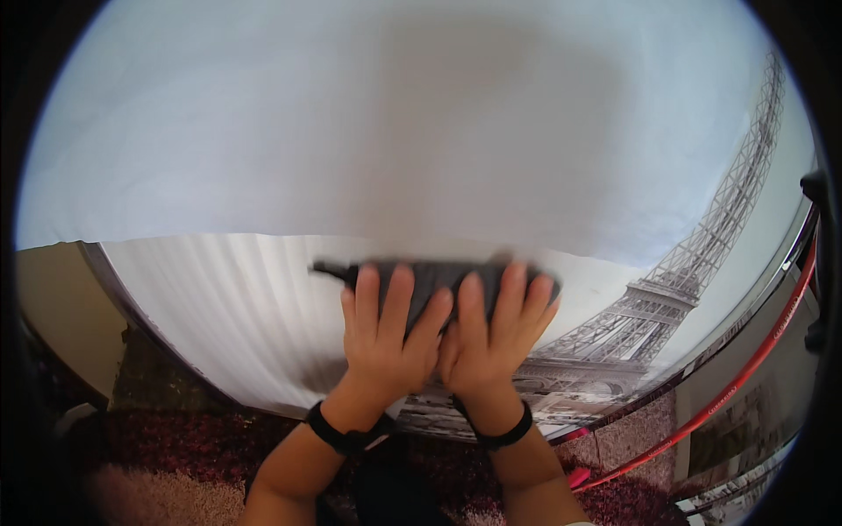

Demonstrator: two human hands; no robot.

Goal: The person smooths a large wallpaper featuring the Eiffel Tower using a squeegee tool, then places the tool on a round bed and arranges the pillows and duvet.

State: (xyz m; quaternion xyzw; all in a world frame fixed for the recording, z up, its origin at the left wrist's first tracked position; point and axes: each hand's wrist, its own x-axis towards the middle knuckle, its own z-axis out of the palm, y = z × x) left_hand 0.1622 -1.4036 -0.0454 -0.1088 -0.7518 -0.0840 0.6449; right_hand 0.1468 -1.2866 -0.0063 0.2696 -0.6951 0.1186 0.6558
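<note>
The left hand (384, 352) and the right hand (481, 358) lie palm down, side by side, on a grey bundle (430, 274). On both, the fingers are straight and spread wide, not curled; the tips reach toward the bundle's far edge. The 2 thumbs are close together near the middle, below the bundle; I cannot tell whether they touch.

The bundle lies crosswise on a pale surface (197, 298), near the centre of the view, and is a little blurred. A dark tail (331, 269) sticks out of its left end. Just beyond it runs the near edge of a white cloth (219, 131), with a soft shadow across its middle.

A grey tower print (653, 307) rises on the surface at the right. Each wrist wears 1 black band: left band (331, 431), right band (511, 430). Farther right curves a red strip (737, 383). Below is a dark red rug (189, 443).
</note>
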